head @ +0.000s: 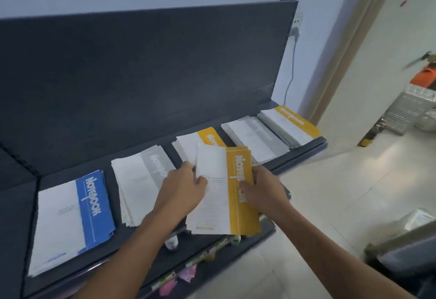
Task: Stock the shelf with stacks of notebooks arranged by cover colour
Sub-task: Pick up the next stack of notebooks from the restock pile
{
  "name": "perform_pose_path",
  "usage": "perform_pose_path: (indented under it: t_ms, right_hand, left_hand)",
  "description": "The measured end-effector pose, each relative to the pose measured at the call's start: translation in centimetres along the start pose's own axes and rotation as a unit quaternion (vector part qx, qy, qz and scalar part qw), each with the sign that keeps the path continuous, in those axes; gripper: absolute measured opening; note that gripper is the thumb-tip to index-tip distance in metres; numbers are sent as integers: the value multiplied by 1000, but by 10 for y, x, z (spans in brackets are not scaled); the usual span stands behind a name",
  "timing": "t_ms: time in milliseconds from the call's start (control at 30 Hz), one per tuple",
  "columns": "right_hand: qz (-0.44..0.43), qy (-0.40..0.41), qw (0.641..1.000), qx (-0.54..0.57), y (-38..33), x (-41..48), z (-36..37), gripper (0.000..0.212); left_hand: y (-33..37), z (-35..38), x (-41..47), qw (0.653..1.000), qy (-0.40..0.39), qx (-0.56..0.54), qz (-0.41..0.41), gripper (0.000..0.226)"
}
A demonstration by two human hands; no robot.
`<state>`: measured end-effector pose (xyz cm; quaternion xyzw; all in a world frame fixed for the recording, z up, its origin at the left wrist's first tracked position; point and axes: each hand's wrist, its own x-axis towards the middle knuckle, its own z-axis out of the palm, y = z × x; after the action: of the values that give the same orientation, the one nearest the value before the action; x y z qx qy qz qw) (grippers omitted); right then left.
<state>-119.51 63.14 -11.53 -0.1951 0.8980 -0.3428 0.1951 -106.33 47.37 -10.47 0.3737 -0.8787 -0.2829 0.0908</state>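
A small stack of yellow-and-white notebooks (226,195) hovers above the dark shelf (165,131), held by both hands. My left hand (186,185) grips its left edge and my right hand (264,187) grips its yellow right side. On the shelf lie a blue stack (73,218) at the left, then a grey stack (141,180), a yellow stack (200,140) partly hidden behind the held notebooks, another grey stack (254,138) and a yellow stack (290,124) at the far right.
The shelf's dark back panel (141,67) rises behind the stacks. A lower shelf (188,265) holds small coloured items. To the right are a tiled floor (330,199), a doorway, silver boxes (410,107) and a dark object (405,258) at the lower right.
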Motion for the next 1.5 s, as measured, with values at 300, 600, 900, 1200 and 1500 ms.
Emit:
perform_pose_path:
  t_ms: [300, 600, 900, 1200, 1500]
  right_hand:
    - [-96, -93, 991, -26, -17, 65, -22, 24]
    - [-148, -131, 972, -129, -53, 156, 5, 17]
    - [-181, -125, 938, -270, -59, 196, 33, 20]
    - [-259, -104, 911, -303, -49, 204, 34, 28]
    - [-378, -80, 879, -278, -80, 204, 33, 35]
  left_hand:
    - [27, 17, 18, 990, 94, -12, -106, 15]
    - [11, 33, 79, 974, 161, -22, -161, 20]
    - [3, 49, 105, 966, 144, 41, -213, 25]
    - [13, 55, 104, 955, 161, 63, -241, 30]
    - [19, 28, 77, 951, 218, 7, -217, 32]
